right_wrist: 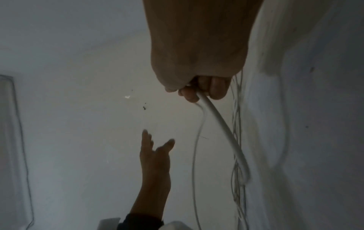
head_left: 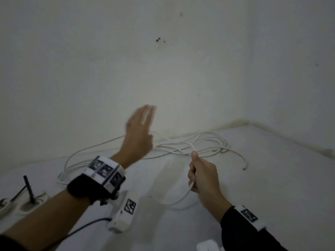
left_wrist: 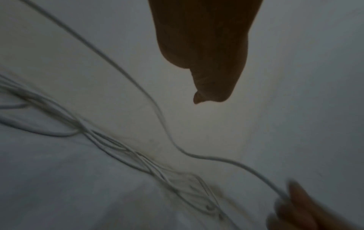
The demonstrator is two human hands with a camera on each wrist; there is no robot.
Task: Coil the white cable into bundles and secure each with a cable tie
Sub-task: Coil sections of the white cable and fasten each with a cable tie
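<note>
The white cable (head_left: 204,140) lies in loose tangled loops on a white surface (head_left: 272,178) near the wall. My right hand (head_left: 201,176) grips one strand in a fist; the strand leaves below the fist and curves down to the surface. The right wrist view shows the cable (right_wrist: 220,123) doubled between the curled fingers (right_wrist: 216,88). My left hand (head_left: 140,127) is raised in the air above the left part of the tangle, blurred, fingers straight. In the right wrist view the left hand (right_wrist: 155,157) is spread and holds nothing. One cable (left_wrist: 169,137) strand runs under it toward the right hand (left_wrist: 299,207).
Two black rods (head_left: 29,189) stand on pale discs at the left edge of the surface. A small white object (head_left: 206,247) sits at the bottom edge. A plain wall (head_left: 181,69) rises right behind the cable and turns a corner at the right.
</note>
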